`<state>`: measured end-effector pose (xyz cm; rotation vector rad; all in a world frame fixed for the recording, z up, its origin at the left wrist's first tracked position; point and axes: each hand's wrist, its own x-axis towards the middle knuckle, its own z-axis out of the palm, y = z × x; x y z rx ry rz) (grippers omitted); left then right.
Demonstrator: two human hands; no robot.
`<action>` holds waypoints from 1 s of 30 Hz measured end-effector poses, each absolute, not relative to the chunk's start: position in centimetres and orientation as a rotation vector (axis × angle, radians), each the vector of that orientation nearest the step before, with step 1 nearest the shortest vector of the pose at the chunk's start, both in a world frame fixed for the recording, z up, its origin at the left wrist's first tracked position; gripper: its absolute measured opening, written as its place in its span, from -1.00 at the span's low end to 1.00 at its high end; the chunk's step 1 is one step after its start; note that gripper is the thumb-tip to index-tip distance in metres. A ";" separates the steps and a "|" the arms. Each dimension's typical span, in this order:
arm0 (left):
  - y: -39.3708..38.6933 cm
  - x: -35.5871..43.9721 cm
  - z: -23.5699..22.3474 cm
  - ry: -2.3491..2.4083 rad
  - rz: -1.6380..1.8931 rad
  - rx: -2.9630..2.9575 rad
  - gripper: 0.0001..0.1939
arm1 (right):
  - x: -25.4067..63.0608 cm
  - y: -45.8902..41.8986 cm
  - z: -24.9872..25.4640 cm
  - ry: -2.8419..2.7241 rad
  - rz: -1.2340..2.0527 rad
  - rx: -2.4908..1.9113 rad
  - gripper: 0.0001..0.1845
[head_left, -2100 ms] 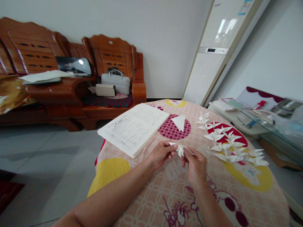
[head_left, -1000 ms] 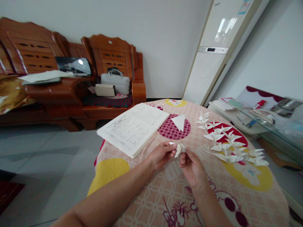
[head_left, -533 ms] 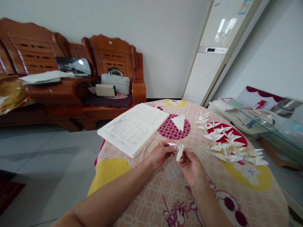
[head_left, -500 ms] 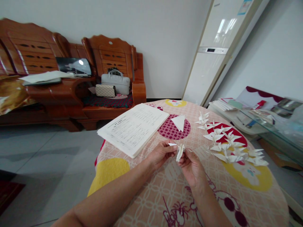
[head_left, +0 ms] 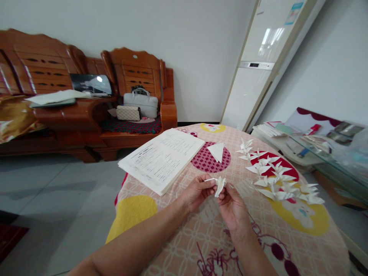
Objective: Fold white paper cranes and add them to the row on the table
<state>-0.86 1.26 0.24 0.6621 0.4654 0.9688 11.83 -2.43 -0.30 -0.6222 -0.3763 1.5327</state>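
A small white paper crane [head_left: 220,186] is held above the table between both hands, partly hidden by the fingers. My left hand [head_left: 199,191] pinches its left side, and a pointed paper tip sticks out past the thumb. On the other side, my right hand [head_left: 232,207] is closed on the crane with thumb and fingers. Beyond the hands lies a folded white paper triangle [head_left: 217,151] on a purple checked circle of the cloth. To the right, several finished-looking white paper cranes [head_left: 276,194] sit grouped together.
A stack of printed paper sheets [head_left: 163,159] lies at the left of the round table, which has a patterned pink tablecloth [head_left: 184,237]. At the right stands a glass-topped side table [head_left: 330,161] with papers. Behind are a wooden sofa [head_left: 169,115] and a tall white air conditioner [head_left: 244,92].
My right hand has turned palm-up and shifted its grip on the crane. The crane's middle part has turned and looks fuller now. The view has tilted slightly upward.
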 end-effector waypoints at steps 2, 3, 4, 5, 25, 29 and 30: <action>1.3 -0.7 0.2 0.473 0.992 0.676 -0.69 | 11.9 -2.4 -0.4 -0.357 1.537 -0.629 -0.79; 1.3 -0.7 0.1 0.489 1.011 0.689 -0.70 | 12.0 -2.3 -0.5 -0.346 1.535 -0.639 -0.79; 1.3 -0.6 0.1 0.511 1.031 0.701 -0.71 | 12.0 -2.2 -0.5 -0.333 1.529 -0.652 -0.78; 1.3 -0.6 0.0 0.536 1.051 0.711 -0.72 | 12.0 -2.2 -0.6 -0.322 1.523 -0.668 -0.78; 1.4 -0.3 0.0 0.729 1.019 0.658 -0.78 | 12.4 -1.6 -1.7 -0.288 1.493 -0.811 -0.81; 1.3 -0.3 0.1 0.769 1.039 0.697 -0.77 | 12.4 -1.7 -1.5 -0.304 1.501 -0.828 -0.78; 1.4 -0.4 0.1 0.780 1.038 0.708 -0.76 | 12.4 -1.7 -1.4 -0.311 1.511 -0.837 -0.78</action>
